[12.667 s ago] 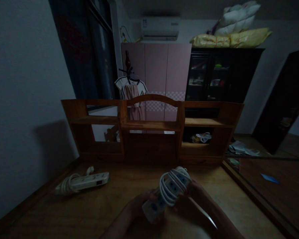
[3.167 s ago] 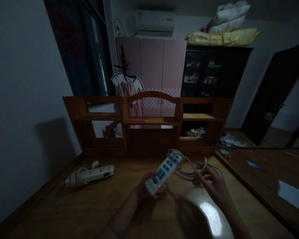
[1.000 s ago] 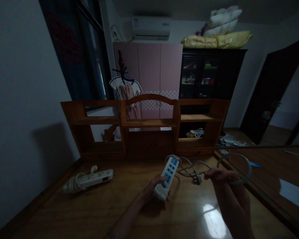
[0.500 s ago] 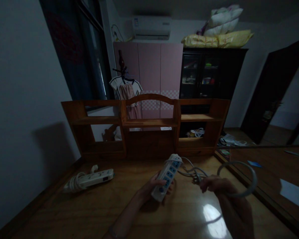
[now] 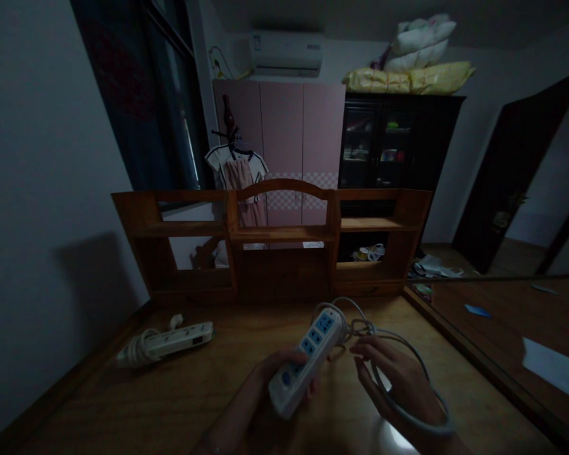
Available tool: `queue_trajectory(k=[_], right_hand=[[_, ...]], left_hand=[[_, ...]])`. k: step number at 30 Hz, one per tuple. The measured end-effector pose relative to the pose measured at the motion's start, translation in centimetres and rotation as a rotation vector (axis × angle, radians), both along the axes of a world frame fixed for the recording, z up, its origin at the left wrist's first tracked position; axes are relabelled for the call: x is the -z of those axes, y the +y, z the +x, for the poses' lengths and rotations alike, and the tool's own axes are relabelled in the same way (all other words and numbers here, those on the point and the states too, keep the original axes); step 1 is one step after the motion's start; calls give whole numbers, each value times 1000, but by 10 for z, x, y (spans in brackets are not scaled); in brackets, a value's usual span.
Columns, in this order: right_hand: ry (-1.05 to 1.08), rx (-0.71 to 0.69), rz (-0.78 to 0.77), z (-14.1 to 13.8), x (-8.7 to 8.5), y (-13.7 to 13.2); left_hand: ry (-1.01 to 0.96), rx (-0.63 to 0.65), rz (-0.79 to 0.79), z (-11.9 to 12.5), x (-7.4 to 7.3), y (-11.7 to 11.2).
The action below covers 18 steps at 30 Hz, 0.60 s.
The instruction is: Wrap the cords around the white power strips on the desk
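Note:
My left hand (image 5: 284,373) is wrapped round the near end of a white power strip (image 5: 308,357) with blue socket faces, its thumb on top. The strip is tilted, its far end pointing away and to the right. A grey cable (image 5: 415,354) comes from the far end, lies in loose loops on the table beyond, and forms a large loop about my right hand (image 5: 393,373). The fingers of that hand are bent but apart, right of the strip; no firm grip on the cable shows. The cable's plug cannot be made out.
A second white power strip (image 5: 180,340), its cord wound round one end, lies at the left on the wooden table (image 5: 237,335). A wooden shelf unit (image 5: 284,237) stands along the back. A raised edge (image 5: 459,344) runs down the right side, with paper (image 5: 554,366) beyond it.
The power strip has come nearer and a little left in my left hand. My right hand has moved left toward the strip, its fingers opening, and the cable loop has dropped lower around it.

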State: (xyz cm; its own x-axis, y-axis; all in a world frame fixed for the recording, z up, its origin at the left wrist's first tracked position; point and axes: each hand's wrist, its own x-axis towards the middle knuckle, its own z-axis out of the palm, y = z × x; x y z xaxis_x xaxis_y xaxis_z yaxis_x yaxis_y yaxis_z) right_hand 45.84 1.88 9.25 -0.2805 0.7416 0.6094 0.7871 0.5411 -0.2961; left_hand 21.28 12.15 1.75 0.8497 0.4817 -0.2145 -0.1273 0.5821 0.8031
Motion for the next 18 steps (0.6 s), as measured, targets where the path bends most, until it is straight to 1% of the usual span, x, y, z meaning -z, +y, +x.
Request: queue_trajectory(k=[2,4,7,12,16,18], right_hand=[[-28,28,-44,-1,1,3],[-14,48,-83,-1,2,6],[-2,62,-111,-1,2,8],[3,98,-122,-1,7,13],[131,152,-159,0,19,21],[219,179,-181,2,25,25]], left_hand=[[30,137,3,0,-4,0],[42,241,39,2,-5,1],[39,329,91,4,-2,3],[72,380,98,4,3,6],[61,349,157,1,2,7],[17,332,204,0,5,7]])
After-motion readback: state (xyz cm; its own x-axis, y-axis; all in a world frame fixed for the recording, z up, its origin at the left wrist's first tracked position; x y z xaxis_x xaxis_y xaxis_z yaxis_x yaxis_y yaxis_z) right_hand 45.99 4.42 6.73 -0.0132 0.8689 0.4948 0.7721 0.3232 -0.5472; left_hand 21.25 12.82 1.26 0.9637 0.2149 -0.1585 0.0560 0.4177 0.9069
